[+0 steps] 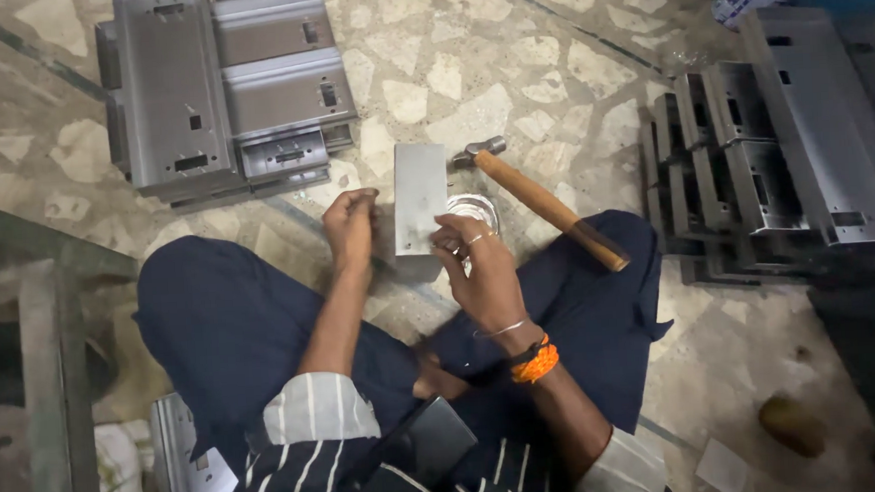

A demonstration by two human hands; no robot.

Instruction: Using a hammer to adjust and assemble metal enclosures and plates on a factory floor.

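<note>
Steel block (stiff, likely heavy, sharp-edged) stands on the floor; right hand pinches its edge, left hand seems closed, empty.

Both arms reach forward, left hand curled, right hand pinching.

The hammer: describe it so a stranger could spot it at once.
Start at the seated person's right knee. The hammer lies slanting across it, metal head on the stone floor beside the upright metal block. It is the only wooden-handled thing among grey sheet-metal parts.
</note>
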